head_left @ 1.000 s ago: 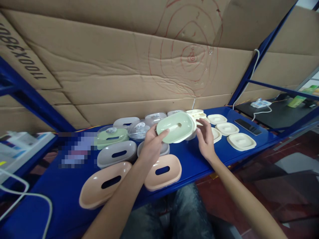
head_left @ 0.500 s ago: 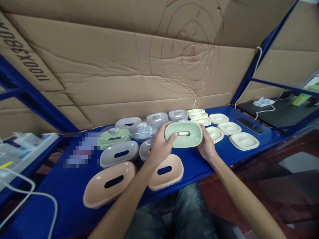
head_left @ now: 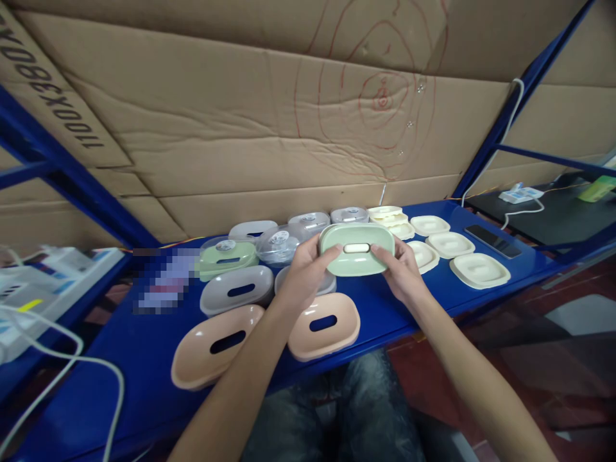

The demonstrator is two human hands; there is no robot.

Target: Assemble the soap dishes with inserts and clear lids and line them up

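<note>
Both my hands hold a pale green oval dish point(head_left: 357, 249) with a slot in its middle, level above the blue shelf point(head_left: 385, 308). My left hand point(head_left: 304, 276) grips its left end, thumb on the top. My right hand point(head_left: 402, 273) grips its right end. Just below lie two peach oval dishes point(head_left: 323, 325) point(head_left: 216, 345) and a grey one point(head_left: 237, 289). Behind stand clear domed lids point(head_left: 280, 245), one over a green dish point(head_left: 226, 255).
Several cream square trays point(head_left: 479, 269) lie at the right, with a black phone point(head_left: 491, 240) beyond them. A cardboard wall point(head_left: 269, 128) backs the shelf. White cables point(head_left: 58, 359) and boxes sit at the left. My knees show under the shelf edge.
The green dish went from tilted in my left hand to level, held by both hands. My right hand closed on its right end, thumb now on top.
</note>
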